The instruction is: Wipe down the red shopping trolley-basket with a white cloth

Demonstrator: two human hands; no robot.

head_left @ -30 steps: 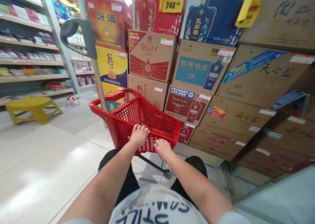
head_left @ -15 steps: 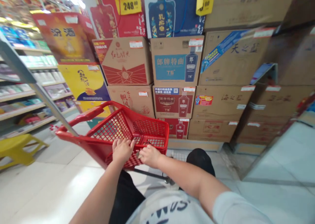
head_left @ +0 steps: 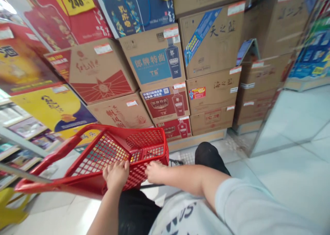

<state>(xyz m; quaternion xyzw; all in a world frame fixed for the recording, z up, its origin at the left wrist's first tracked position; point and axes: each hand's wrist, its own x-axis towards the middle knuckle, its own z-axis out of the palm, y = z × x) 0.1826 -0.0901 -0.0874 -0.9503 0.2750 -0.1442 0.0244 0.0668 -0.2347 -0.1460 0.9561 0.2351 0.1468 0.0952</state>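
Note:
A red plastic shopping basket (head_left: 144, 143) with mesh walls sits tilted in front of my knees. My left hand (head_left: 116, 174) grips its near rim, fingers curled over the edge. At the near right corner my right hand (head_left: 156, 171) is closed on the same rim. I can see nothing inside the basket. Its long red handle (head_left: 48, 161) sticks out to the left.
Stacked cardboard liquor cartons (head_left: 154, 61) rise right behind the basket, with a yellow 248.00 price tag (head_left: 76, 1) above. Shelves with goods (head_left: 23, 131) stand at the left. A yellow stool (head_left: 9, 211) is at the lower left. White tiled floor (head_left: 291, 166) stretches to the right.
My view has swung to the right and tilted. The basket has come closer to my body, and both hands have stayed on its near rim.

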